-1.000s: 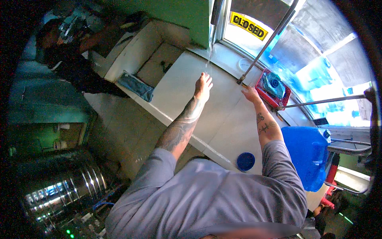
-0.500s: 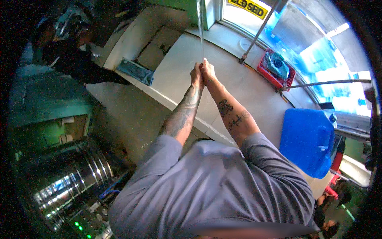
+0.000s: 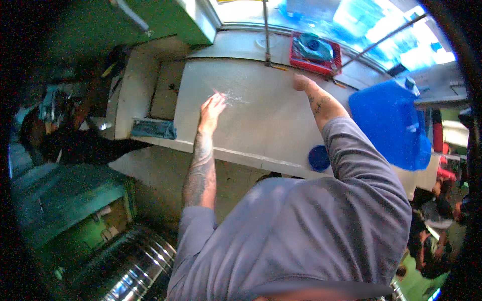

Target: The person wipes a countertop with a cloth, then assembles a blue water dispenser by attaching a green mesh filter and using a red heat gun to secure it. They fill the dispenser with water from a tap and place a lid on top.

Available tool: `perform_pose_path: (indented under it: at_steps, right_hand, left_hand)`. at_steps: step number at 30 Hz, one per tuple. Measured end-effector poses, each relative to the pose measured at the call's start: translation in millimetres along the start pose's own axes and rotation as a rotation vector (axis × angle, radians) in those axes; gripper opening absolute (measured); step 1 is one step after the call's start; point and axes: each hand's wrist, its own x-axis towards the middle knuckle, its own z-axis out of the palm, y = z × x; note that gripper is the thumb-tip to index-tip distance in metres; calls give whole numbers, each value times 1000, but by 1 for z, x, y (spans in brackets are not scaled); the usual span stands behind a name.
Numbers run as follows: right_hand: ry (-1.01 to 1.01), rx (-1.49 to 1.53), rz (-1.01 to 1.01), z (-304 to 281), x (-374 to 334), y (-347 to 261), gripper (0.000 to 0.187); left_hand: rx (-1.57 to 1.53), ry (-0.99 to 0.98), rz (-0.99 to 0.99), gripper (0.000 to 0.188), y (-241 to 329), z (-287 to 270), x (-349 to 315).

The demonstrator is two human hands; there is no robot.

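Observation:
My left hand (image 3: 213, 109) is over the pale worktop (image 3: 251, 128), holding nothing, with its fingers stretched out and a little blurred. Beside its fingertips, water (image 3: 233, 95) splashes on the surface. My right hand (image 3: 302, 82) is reached out at the far side, just in front of a red plastic basket (image 3: 315, 66) and to the right of the foot of a thin upright metal pipe (image 3: 267, 45). Its fingers are hidden and blurred, so I cannot make out whether it grips anything. Inside the basket is a bluish, plastic-looking item with a dark round part.
At the right stands a large blue jerrycan (image 3: 386, 120), with a round blue lid (image 3: 319, 158) near my right sleeve. A recessed basin (image 3: 167, 90) with a folded blue-grey cloth (image 3: 153, 129) lies left. Shiny metal drum (image 3: 143, 271) at lower left. People's dark shapes appear at both sides.
My hands were together under a falling water stream and are now apart. The right went right toward the basket, the left moved left. The view has turned, bringing the blue lid into sight.

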Motion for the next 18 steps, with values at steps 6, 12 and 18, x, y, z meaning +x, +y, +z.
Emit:
perform_pose_path:
  at_steps: [6,12,18]
  right_hand:
    - [673,977,509,40,-133,-51,17]
    - [251,838,515,183,-300,-142,27]
    - [76,1000,994,296,-491,-192,40]
  left_hand:
    - [380,337,-409,16,-53,-80,-38]
    - [518,-65,-650,59,-95,-62,-33]
    - [822,141,-442,59,-69,42,0]
